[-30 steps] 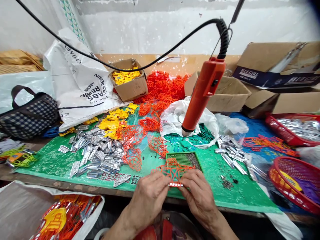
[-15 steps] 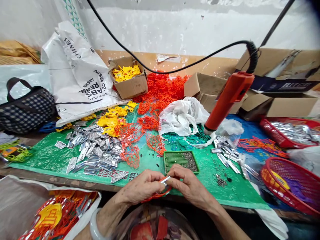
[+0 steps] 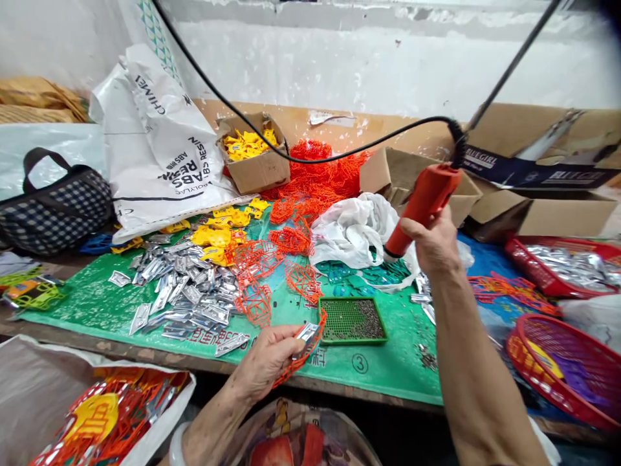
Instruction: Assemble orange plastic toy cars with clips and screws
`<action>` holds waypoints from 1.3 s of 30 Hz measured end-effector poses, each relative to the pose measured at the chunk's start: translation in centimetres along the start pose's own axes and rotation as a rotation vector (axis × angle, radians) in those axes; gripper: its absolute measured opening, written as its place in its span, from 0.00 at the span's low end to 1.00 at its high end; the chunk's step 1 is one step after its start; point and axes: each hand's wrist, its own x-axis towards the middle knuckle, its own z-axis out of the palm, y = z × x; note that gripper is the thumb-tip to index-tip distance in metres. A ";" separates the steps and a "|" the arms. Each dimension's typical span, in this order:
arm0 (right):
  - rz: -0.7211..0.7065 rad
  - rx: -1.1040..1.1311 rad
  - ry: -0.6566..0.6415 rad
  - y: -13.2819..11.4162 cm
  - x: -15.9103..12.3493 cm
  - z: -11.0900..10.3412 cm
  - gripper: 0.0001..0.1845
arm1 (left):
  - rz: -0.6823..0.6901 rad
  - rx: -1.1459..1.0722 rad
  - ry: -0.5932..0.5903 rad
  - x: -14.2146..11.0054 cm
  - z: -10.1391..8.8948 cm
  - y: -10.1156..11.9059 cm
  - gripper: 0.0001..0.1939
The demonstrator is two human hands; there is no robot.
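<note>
My left hand (image 3: 272, 359) pinches an orange plastic lattice frame (image 3: 317, 333) with a shiny silver plate (image 3: 307, 332) against it, just above the table's front edge. My right hand (image 3: 435, 239) is wrapped round a red electric screwdriver (image 3: 422, 200), which hangs tilted with its tip down and to the left. A black coiled cord runs up from its top. In front of my left hand lies a green tray (image 3: 347, 340) of small dark screws. Left of it spread a heap of silver plates (image 3: 194, 291), more orange lattice frames (image 3: 255, 301) and yellow plastic parts (image 3: 218, 233).
A white sack (image 3: 155, 149) and a cardboard box of yellow parts (image 3: 257, 168) stand at the back. Red baskets (image 3: 519, 362) sit at the right. An open bag (image 3: 182, 395) of assembled pieces is at lower left. A white plastic bag (image 3: 354, 226) lies mid-table.
My right hand has left the silver plate and moved up and right to grip the electric screwdriver, drawing it slightly left. My left hand still holds the lattice frame and plate.
</note>
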 end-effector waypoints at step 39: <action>0.386 0.279 -0.005 -2.7 -10.5 8.5 0.13 | 0.058 0.059 0.138 1.4 -0.3 -1.9 0.10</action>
